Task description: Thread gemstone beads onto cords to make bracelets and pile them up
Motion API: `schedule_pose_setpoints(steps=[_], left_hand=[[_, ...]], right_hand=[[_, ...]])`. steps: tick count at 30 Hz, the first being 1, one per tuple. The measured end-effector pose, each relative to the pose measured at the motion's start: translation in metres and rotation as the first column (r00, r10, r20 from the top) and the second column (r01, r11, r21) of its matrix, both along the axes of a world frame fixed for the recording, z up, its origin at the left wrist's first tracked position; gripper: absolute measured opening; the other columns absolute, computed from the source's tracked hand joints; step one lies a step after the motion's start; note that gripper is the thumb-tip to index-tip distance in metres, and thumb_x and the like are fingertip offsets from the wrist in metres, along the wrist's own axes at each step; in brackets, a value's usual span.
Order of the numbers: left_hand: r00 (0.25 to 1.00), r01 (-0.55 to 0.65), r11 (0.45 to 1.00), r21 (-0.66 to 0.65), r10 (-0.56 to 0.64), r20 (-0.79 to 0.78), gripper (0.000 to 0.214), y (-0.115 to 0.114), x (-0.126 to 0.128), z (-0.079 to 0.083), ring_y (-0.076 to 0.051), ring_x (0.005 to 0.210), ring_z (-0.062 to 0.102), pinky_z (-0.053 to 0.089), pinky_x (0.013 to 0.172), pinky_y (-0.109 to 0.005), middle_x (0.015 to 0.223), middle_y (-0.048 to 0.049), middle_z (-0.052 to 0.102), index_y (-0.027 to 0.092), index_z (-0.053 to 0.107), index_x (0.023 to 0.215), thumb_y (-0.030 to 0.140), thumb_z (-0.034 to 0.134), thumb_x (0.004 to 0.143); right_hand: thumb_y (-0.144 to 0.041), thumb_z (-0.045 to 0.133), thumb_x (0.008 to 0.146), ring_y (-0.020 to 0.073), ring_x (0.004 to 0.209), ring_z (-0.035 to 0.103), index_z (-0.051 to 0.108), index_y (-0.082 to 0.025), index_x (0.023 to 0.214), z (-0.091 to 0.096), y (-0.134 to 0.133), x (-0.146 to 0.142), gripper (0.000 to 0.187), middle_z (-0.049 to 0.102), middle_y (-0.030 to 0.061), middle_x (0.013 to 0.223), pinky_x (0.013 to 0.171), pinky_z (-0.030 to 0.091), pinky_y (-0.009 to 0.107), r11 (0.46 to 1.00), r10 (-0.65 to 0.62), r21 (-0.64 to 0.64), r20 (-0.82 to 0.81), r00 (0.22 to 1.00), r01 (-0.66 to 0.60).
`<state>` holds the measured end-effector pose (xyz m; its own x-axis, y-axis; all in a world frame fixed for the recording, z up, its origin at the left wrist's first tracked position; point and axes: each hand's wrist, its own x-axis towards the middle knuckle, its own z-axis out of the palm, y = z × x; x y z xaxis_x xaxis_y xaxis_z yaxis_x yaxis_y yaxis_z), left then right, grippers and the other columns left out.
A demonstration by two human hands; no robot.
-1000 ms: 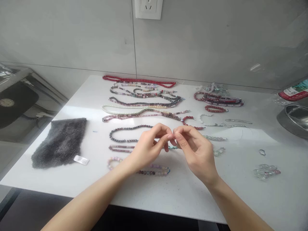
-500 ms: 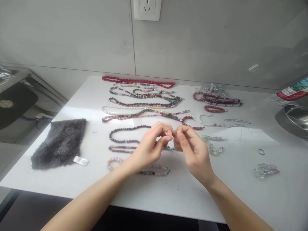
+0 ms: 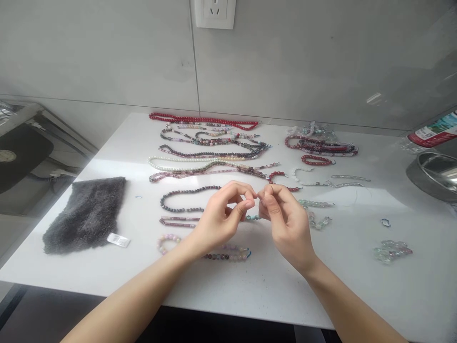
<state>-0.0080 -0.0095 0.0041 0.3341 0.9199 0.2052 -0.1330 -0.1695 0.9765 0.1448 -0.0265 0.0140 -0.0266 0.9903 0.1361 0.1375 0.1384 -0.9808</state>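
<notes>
My left hand [image 3: 228,209] and my right hand [image 3: 283,214] face each other above the white table [image 3: 271,295], thumbs and fingertips pinched a short gap apart. Whatever is between the fingers is too small to make out. Below the gap a few turquoise beads [image 3: 253,217] show, partly covered by the hands. Behind my left hand lie a dark bead strand [image 3: 182,193] and a strand of purple tube beads [image 3: 180,224]. Under my left forearm passes a pastel bead strand [image 3: 167,240]. Pale green beads [image 3: 317,203] lie beside my right hand.
Strands with red beads [image 3: 200,118] and white beads [image 3: 171,159] lie toward the wall. At left is a grey fluffy cloth [image 3: 87,214] with a tag. Clear beads [image 3: 392,251], a metal bowl [image 3: 426,178] and a bottle [image 3: 435,131] are at right. A socket [image 3: 215,12] is on the wall.
My fingertips, which were nearly touching, have moved slightly apart. The whole view has shifted a little, so the table's things appear slightly further left.
</notes>
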Motion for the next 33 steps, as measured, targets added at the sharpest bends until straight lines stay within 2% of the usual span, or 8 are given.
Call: schedule_pose_setpoints(steps=[4, 9, 13, 17, 21, 27, 31, 33], left_hand=[[1.0, -0.029, 0.993, -0.114, 0.028, -0.013, 0.019, -0.001, -0.001, 0.002, -0.005, 0.054, 0.051, 0.041, 0.046, -0.02, 0.105, -0.0061, 0.063, 0.018, 0.056, 0.089, 0.037, 0.056, 0.093], [0.994, -0.088, 0.989, -0.121, 0.078, -0.078, 0.021, -0.002, -0.002, 0.004, -0.004, 0.049, 0.047, 0.036, 0.042, -0.02, 0.087, -0.0034, 0.066, 0.017, 0.062, 0.087, 0.038, 0.064, 0.087], [0.99, -0.128, 0.987, -0.1, 0.121, -0.071, 0.018, -0.001, -0.002, 0.005, -0.006, 0.054, 0.048, 0.033, 0.043, -0.02, 0.085, -0.0036, 0.067, 0.017, 0.063, 0.082, 0.034, 0.068, 0.085], [0.983, -0.179, 0.976, -0.126, 0.181, 0.004, 0.017, 0.0, -0.002, 0.007, -0.01, 0.068, 0.059, 0.042, 0.052, -0.021, 0.091, -0.006, 0.069, 0.016, 0.063, 0.082, 0.032, 0.07, 0.083], [0.974, -0.218, 0.969, -0.114, 0.222, 0.031, 0.018, 0.001, -0.003, 0.007, -0.013, 0.074, 0.063, 0.048, 0.059, -0.024, 0.088, -0.0061, 0.069, 0.016, 0.062, 0.081, 0.032, 0.071, 0.082], [0.974, -0.219, 0.974, -0.05, 0.222, 0.046, 0.016, 0.0, -0.001, 0.004, -0.014, 0.072, 0.063, 0.05, 0.06, -0.026, 0.087, -0.0062, 0.07, 0.017, 0.063, 0.083, 0.031, 0.069, 0.084], [0.967, -0.254, 0.966, 0.04, 0.253, 0.022, 0.014, -0.001, 0.0, 0.002, -0.012, 0.068, 0.061, 0.048, 0.055, -0.025, 0.088, -0.0064, 0.071, 0.017, 0.064, 0.082, 0.029, 0.07, 0.083], [0.966, -0.258, 0.965, 0.037, 0.258, 0.014, 0.014, -0.001, 0.001, 0.002, -0.012, 0.065, 0.06, 0.046, 0.052, -0.024, 0.088, -0.0066, 0.071, 0.017, 0.065, 0.082, 0.03, 0.07, 0.083]], right_hand=[[-0.03, 0.046, 0.1, 0.0113, 0.065, 0.04, 0.048, -0.022, 0.087, 0.0, -0.001, 0.0, 0.015, 0.043, -0.0007, 0.08, 0.059, 0.037, 0.027, 0.996, 0.01, 0.084, 0.104, 0.995, -0.019], [-0.029, 0.049, 0.098, 0.011, 0.066, 0.042, 0.049, -0.022, 0.085, 0.002, -0.001, -0.001, 0.014, 0.045, -0.0004, 0.084, 0.058, 0.036, 0.026, 0.995, 0.018, 0.091, 0.114, 0.993, -0.028], [-0.032, 0.055, 0.095, 0.0095, 0.06, 0.04, 0.054, -0.023, 0.088, 0.006, 0.001, 0.0, 0.012, 0.047, -0.0014, 0.079, 0.055, 0.036, 0.025, 0.999, 0.041, -0.011, -0.013, 0.999, -0.041], [-0.037, 0.065, 0.088, 0.0094, 0.058, 0.04, 0.063, -0.022, 0.098, 0.009, 0.004, 0.002, 0.018, 0.051, -0.0011, 0.075, 0.052, 0.037, 0.025, 0.985, 0.04, -0.158, -0.158, 0.987, -0.066], [-0.035, 0.076, 0.077, 0.0097, 0.057, 0.04, 0.07, -0.019, 0.086, 0.011, 0.006, 0.003, 0.019, 0.057, 0.0008, 0.072, 0.049, 0.035, 0.025, 0.961, 0.011, -0.27, -0.179, 0.984, -0.06], [-0.034, 0.076, 0.077, 0.0091, 0.055, 0.036, 0.078, -0.021, 0.082, 0.014, 0.009, 0.004, 0.015, 0.054, -0.0005, 0.062, 0.051, 0.032, 0.027, 0.936, 0.032, -0.334, -0.245, 0.969, -0.115], [-0.035, 0.078, 0.075, 0.0083, 0.054, 0.033, 0.077, -0.019, 0.077, 0.015, 0.01, 0.003, 0.016, 0.052, -0.0017, 0.059, 0.05, 0.029, 0.026, 0.907, 0.033, -0.393, -0.285, 0.958, -0.148], [-0.036, 0.078, 0.075, 0.0083, 0.054, 0.034, 0.076, -0.019, 0.076, 0.015, 0.01, 0.002, 0.017, 0.054, -0.0015, 0.061, 0.051, 0.03, 0.027, 0.907, 0.028, -0.394, -0.289, 0.957, -0.146]])
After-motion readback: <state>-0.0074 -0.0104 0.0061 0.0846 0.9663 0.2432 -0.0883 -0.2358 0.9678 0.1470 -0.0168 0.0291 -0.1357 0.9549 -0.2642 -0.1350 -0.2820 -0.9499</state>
